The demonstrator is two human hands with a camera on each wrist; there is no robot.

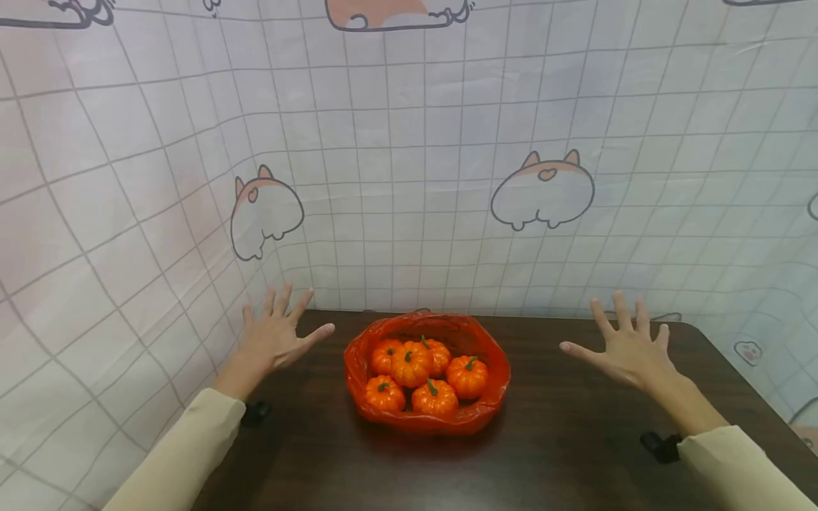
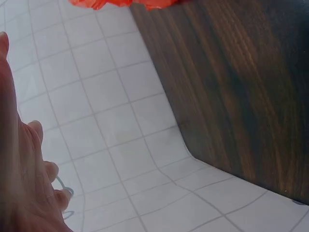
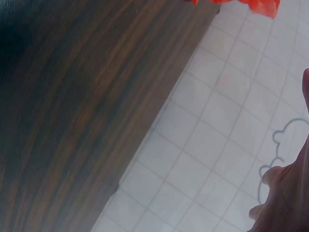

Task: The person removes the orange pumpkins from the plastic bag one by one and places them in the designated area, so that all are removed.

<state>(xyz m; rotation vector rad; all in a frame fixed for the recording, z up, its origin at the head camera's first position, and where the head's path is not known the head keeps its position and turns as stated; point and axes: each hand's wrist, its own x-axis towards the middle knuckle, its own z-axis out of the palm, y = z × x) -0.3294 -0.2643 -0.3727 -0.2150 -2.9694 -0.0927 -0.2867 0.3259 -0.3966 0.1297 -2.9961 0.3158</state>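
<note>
In the head view a red plastic bag (image 1: 431, 424) with rolled-down sides stands on the dark wooden table, several small orange pumpkins (image 1: 411, 363) with green stems inside it. My left hand (image 1: 275, 341) is raised to the left of the bag, fingers spread and holding nothing. On the other side, my right hand (image 1: 633, 355) hovers with its fingers splayed wide, also holding nothing. Both hands are apart from the bag. Each wrist view catches part of a hand at its edge, and a strip of the red bag (image 2: 125, 3) along the top.
The dark table (image 1: 562, 454) has rounded far corners. A white grid-patterned cloth (image 1: 409, 170) with cartoon corgis hangs behind it and down the left side. Black straps with small devices (image 1: 661, 447) sit at both wrists, by the light sleeves (image 1: 185, 447).
</note>
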